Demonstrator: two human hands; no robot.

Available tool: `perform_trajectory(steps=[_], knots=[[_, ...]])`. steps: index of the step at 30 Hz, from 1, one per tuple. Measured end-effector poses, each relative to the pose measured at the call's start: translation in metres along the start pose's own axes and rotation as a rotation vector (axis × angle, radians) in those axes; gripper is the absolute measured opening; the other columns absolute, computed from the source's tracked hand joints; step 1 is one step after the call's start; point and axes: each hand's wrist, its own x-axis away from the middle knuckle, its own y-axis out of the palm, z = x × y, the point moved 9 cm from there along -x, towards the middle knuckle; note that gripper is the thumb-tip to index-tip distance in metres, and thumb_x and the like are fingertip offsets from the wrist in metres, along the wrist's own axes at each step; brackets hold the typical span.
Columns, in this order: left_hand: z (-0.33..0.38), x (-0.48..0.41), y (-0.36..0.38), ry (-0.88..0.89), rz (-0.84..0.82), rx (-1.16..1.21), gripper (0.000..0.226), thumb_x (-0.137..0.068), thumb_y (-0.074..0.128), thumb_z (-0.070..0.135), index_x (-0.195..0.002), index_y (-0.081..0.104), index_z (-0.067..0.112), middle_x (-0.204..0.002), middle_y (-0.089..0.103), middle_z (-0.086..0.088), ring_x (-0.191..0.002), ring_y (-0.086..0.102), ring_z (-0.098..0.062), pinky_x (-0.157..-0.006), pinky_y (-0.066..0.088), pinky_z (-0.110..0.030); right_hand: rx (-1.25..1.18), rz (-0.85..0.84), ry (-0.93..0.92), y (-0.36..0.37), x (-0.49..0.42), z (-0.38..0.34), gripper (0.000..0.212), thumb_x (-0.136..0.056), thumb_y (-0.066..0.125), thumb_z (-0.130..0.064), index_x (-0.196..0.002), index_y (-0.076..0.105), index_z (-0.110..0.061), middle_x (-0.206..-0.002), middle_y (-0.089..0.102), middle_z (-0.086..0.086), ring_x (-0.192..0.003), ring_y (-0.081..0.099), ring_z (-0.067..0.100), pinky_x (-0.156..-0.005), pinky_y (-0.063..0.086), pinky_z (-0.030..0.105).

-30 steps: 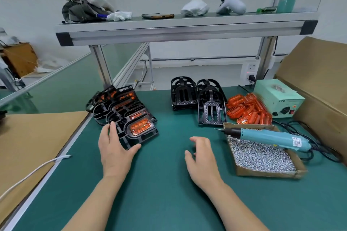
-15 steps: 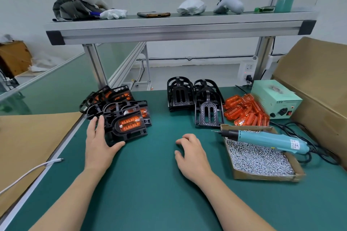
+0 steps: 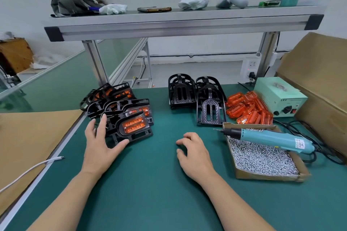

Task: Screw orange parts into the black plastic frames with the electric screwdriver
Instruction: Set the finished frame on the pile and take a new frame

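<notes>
Green bench mat [image 3: 150,184]: at left, a pile of finished frames [image 3: 120,110], each w/ orange piece already in. Left hand [image 3: 99,146] touches the front one, fingers straight, not clamping. Right hand [image 3: 195,154] rests on the mat, fingers loosely curled, empty. At the back wait empty black frames [image 3: 197,97] & loose orange parts [image 3: 247,108]. Electric screwdriver [image 3: 272,138] lies across the screw box [image 3: 262,177], untouched. I judge: part done, several left.

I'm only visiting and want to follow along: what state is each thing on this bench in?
left hand, open, fingers touching the finished stack
right hand, relaxed on the mat, holding nothing
electric screwdriver, unheld, lying across the screw box
finished stack, orange parts fitted
empty black frames, unfilled
loose orange parts, heaped, unfitted
screw box, open, full
</notes>
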Motion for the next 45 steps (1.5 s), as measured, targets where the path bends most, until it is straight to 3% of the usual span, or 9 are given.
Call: perform_trajectory(steps=[6,18,23,26,31,35,41,45], knots=[[0.010,0.002,-0.008,0.047,0.071,-0.092,0.097,-0.077,0.080,0.043,-0.153,0.019,0.044,-0.158,0.010,-0.004,-0.149,0.011,-0.024,-0.119,0.023,-0.051,-0.027,0.002,0.012,0.000,0.000,0.001,0.026,-0.098,0.055,-0.026,-0.122,0.065,-0.021,-0.132,0.044,-0.011,-0.128,0.041,0.008,-0.100,0.037,0.023],[0.015,0.005,-0.008,0.042,0.080,-0.189,0.096,-0.079,0.064,0.066,-0.154,0.021,0.025,-0.155,0.020,-0.012,-0.146,0.017,-0.031,-0.119,0.022,-0.053,-0.046,0.016,0.009,-0.001,0.000,0.002,0.023,-0.098,0.056,-0.024,-0.118,0.066,-0.020,-0.129,0.045,-0.012,-0.125,0.041,0.007,-0.095,0.036,0.022],[0.022,0.006,-0.009,0.060,0.072,-0.236,0.098,-0.077,0.043,0.077,-0.154,0.023,0.021,-0.154,0.024,-0.015,-0.145,0.019,-0.032,-0.118,0.020,-0.054,-0.052,0.015,0.017,-0.001,-0.001,0.002,0.023,-0.098,0.056,-0.024,-0.118,0.066,-0.020,-0.128,0.045,-0.012,-0.125,0.042,0.007,-0.095,0.036,0.022],[0.030,0.006,-0.018,0.088,0.152,-0.252,0.092,-0.080,0.041,0.073,-0.150,0.034,0.012,-0.149,0.030,-0.018,-0.142,0.023,-0.035,-0.118,0.018,-0.056,-0.047,0.012,0.016,-0.001,-0.001,0.002,0.023,-0.098,0.056,-0.024,-0.118,0.066,-0.020,-0.129,0.045,-0.012,-0.125,0.042,0.007,-0.095,0.036,0.021],[0.080,-0.006,-0.026,0.243,0.313,-0.170,0.068,-0.089,0.057,0.050,-0.141,0.048,0.007,-0.139,0.041,-0.016,-0.134,0.034,-0.033,-0.115,0.023,-0.045,-0.042,0.011,0.020,-0.001,-0.001,0.001,0.023,-0.098,0.055,-0.024,-0.118,0.066,-0.020,-0.128,0.045,-0.012,-0.124,0.042,0.006,-0.094,0.035,0.021],[0.121,-0.041,-0.001,0.251,0.228,-0.057,0.047,-0.090,0.068,0.028,-0.131,0.058,0.006,-0.131,0.049,-0.012,-0.128,0.041,-0.026,-0.110,0.025,-0.028,-0.063,0.015,0.031,-0.001,0.000,0.003,0.022,-0.098,0.055,-0.025,-0.116,0.066,-0.021,-0.121,0.042,-0.018,-0.121,0.042,0.004,-0.094,0.033,0.019],[0.148,-0.097,0.072,0.095,-0.070,-0.052,0.040,-0.093,0.062,0.027,-0.127,0.060,0.007,-0.121,0.061,-0.013,-0.110,0.059,-0.027,-0.098,0.040,-0.034,-0.128,0.043,0.051,-0.003,-0.002,0.006,0.017,-0.096,0.056,-0.020,-0.108,0.068,-0.021,-0.112,0.043,-0.020,-0.111,0.049,0.003,-0.095,0.040,0.020],[0.142,-0.122,0.115,-0.033,-0.198,-0.110,0.044,-0.096,0.058,0.027,-0.135,0.053,0.007,-0.127,0.063,-0.014,-0.118,0.056,-0.031,-0.093,0.041,-0.032,-0.188,0.078,0.069,-0.005,-0.004,0.009,0.016,-0.093,0.057,-0.014,-0.101,0.069,-0.021,-0.108,0.049,-0.019,-0.104,0.054,0.003,-0.095,0.046,0.024]])
